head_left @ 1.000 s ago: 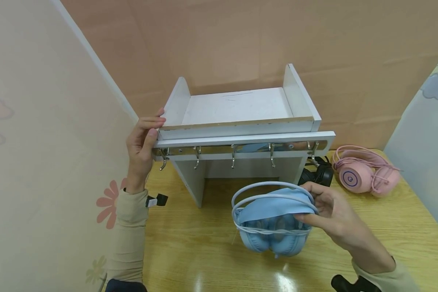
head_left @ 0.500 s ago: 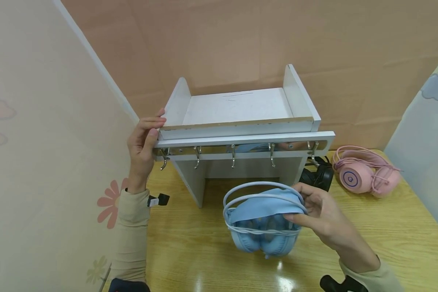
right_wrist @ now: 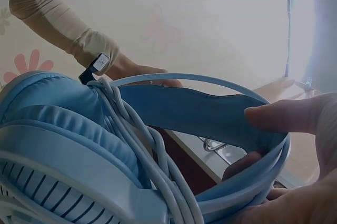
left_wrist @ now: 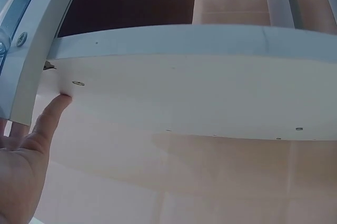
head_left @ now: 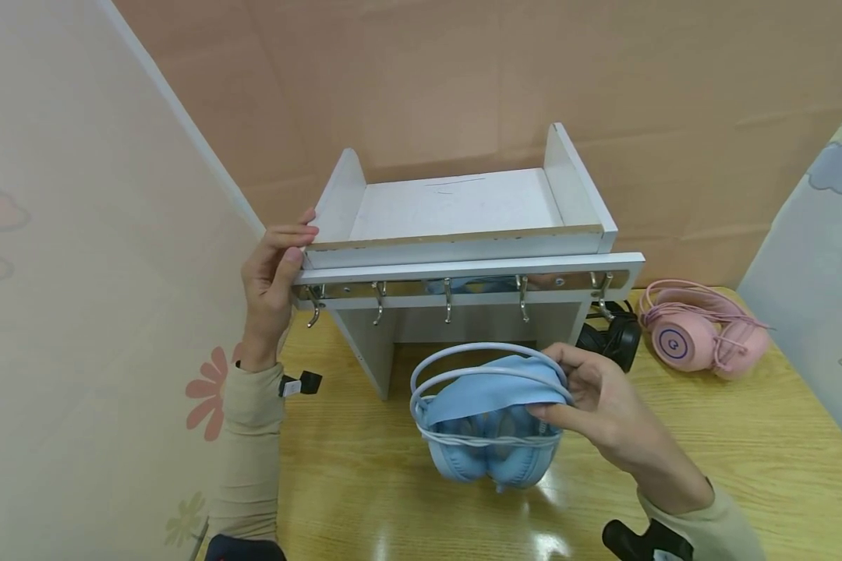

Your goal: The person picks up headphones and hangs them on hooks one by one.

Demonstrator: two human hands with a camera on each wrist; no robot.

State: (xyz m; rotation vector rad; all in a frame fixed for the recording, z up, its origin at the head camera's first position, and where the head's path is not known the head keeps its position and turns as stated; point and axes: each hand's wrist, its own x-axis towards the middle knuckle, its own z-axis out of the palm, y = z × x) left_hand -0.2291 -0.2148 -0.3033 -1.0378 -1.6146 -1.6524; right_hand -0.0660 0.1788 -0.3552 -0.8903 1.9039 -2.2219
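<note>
My right hand [head_left: 606, 409] pinches the headband of light blue headphones [head_left: 487, 393], thumb against the soft inner strap. Their ear cups hang down, and the cable is wound around them. They are in front of a white shelf rack [head_left: 456, 214], below a row of metal hooks [head_left: 448, 302]. In the right wrist view the pleated ear pads [right_wrist: 79, 113] and twisted cable [right_wrist: 152, 150] show close up. My left hand [head_left: 270, 292] holds the left end of the rack. The left wrist view has a fingertip [left_wrist: 64, 98] touching a white panel [left_wrist: 184, 87].
Pink headphones [head_left: 702, 331] with a wound cable lie on the wooden table [head_left: 716, 444] at the right. Black headphones [head_left: 613, 339] lie beside them, partly hidden by the rack. A brown-covered wall [head_left: 456, 78] stands behind, with side walls left and right.
My right hand has moved the blue headphones leftward, and slightly upward at the end, in front of the rack. The left hand keeps its place on the rack.
</note>
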